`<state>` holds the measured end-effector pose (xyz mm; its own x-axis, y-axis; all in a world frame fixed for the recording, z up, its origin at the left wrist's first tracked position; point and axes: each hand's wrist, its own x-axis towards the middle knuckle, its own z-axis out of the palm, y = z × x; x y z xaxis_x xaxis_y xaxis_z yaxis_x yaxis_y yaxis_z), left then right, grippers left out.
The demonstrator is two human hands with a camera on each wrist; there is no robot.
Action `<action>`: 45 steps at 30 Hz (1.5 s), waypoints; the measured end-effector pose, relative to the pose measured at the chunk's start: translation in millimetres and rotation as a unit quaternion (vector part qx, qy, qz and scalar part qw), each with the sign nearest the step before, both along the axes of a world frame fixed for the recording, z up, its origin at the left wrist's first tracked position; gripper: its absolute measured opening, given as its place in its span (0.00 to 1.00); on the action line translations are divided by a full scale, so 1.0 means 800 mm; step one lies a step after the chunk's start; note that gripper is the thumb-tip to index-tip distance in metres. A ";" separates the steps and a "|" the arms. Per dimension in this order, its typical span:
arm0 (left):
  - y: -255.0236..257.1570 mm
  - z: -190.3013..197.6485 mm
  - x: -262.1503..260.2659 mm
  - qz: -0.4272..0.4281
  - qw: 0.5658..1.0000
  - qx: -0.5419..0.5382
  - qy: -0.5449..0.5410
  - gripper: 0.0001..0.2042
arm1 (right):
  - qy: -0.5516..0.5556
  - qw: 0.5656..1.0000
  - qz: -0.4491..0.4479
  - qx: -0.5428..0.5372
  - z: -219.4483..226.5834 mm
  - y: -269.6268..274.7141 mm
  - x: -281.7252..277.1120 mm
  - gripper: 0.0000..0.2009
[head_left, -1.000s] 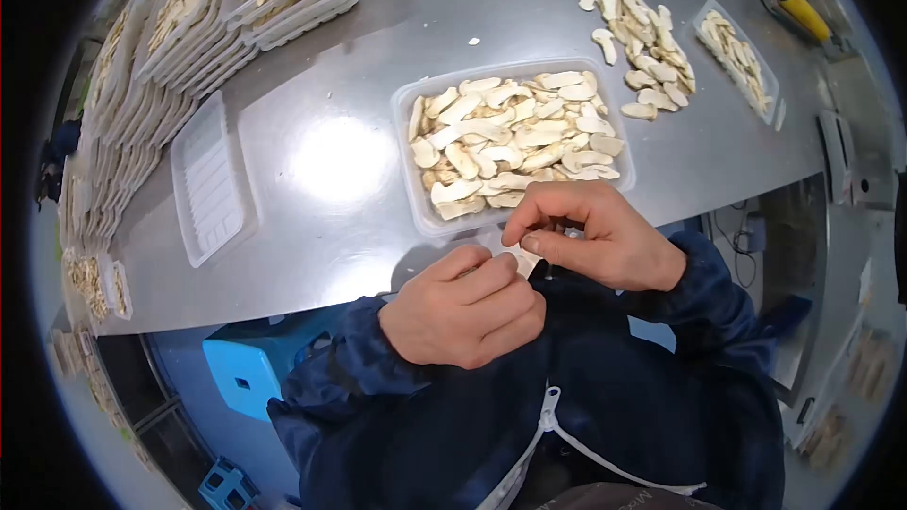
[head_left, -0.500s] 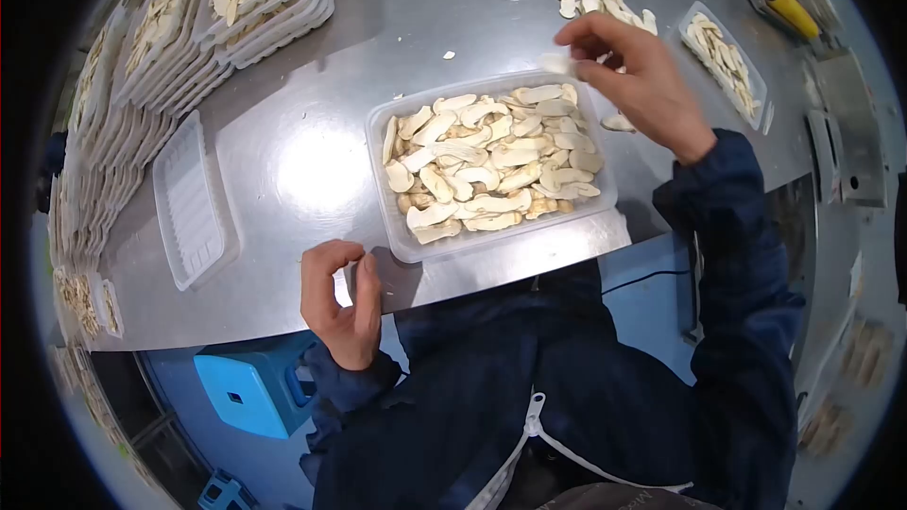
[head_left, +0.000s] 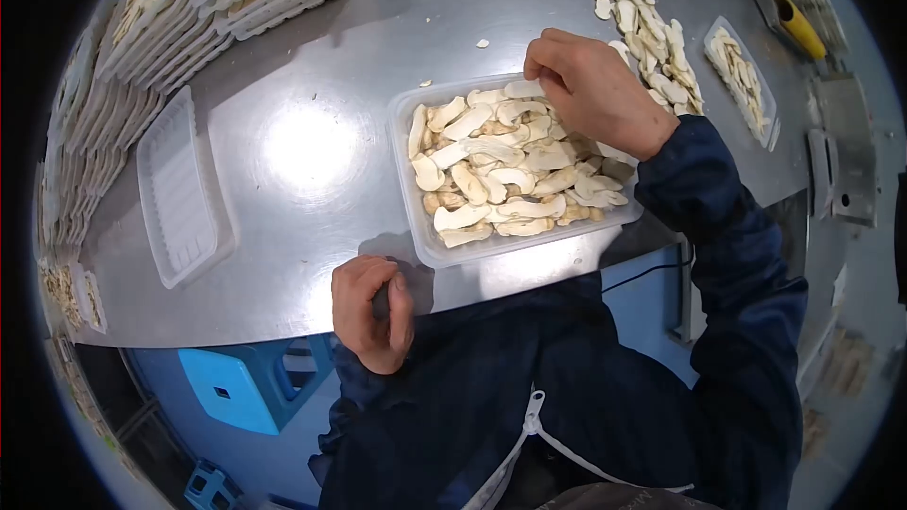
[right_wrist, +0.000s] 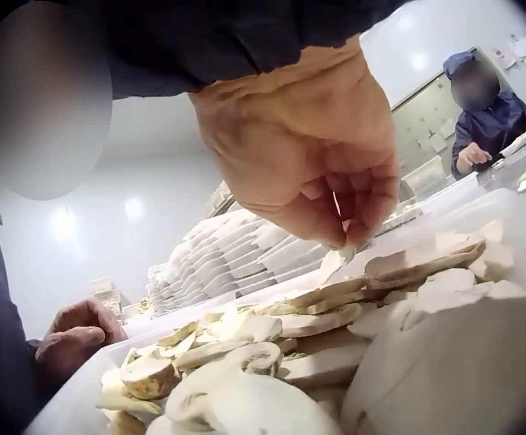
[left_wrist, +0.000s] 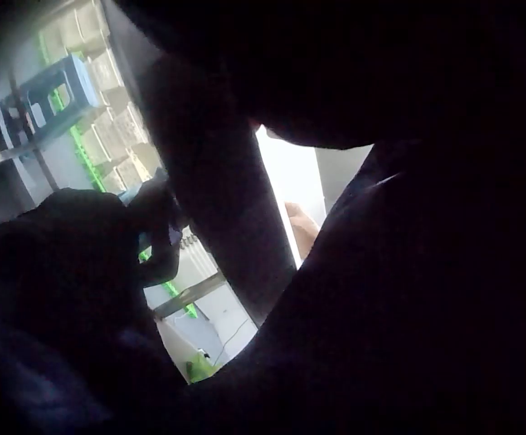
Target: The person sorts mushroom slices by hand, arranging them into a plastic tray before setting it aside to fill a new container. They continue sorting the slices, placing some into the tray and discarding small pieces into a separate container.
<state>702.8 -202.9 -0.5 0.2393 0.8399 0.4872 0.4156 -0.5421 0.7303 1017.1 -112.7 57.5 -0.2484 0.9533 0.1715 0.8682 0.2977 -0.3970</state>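
A clear plastic tray [head_left: 403,179] full of sliced mushrooms [head_left: 491,165] sits on the metal table in front of me. Over its far right part, my right hand [head_left: 605,94] pinches a pale mushroom slice [right_wrist: 334,263] between thumb and fingertips, close above the other slices. At the table's front edge, left of the tray, my left hand [head_left: 370,312] rests with loosely curled fingers, holding nothing. The left wrist view is mostly covered by dark cloth.
Loose slices [head_left: 652,38] lie in a pile beyond the tray's right side, near a smaller filled tray [head_left: 740,76]. An unfilled tray [head_left: 179,189] lies to the left, beside tall stacks of trays [head_left: 123,113]. A blue stool [head_left: 236,382] stands below. Another person [right_wrist: 490,113] is across the room.
My hands were together before the tray, then parted. The right moved out toward the loose pile with a slice, then back over the tray. The left settled at the table edge.
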 end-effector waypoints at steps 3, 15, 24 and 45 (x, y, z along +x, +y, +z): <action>0.000 -0.002 0.001 0.013 1.000 0.003 -0.011 0.11 | -0.012 1.000 0.005 0.015 -0.004 -0.001 0.000 0.05; 0.001 0.001 0.002 0.014 1.000 0.013 0.005 0.12 | -0.082 0.994 0.058 0.034 0.026 -0.029 -0.002 0.04; 0.000 0.000 0.005 0.014 0.999 0.017 0.025 0.11 | -0.057 0.994 0.090 -0.016 0.023 -0.067 -0.007 0.07; 0.004 0.001 0.005 0.014 1.000 0.017 -0.003 0.10 | 0.082 0.991 0.091 -0.053 0.056 -0.025 -0.024 0.04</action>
<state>707.1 -200.0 0.1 0.2131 0.8292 0.5167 0.4256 -0.5548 0.7149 997.6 -132.7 102.1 -0.3951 0.9100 0.1258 0.7250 0.3930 -0.5656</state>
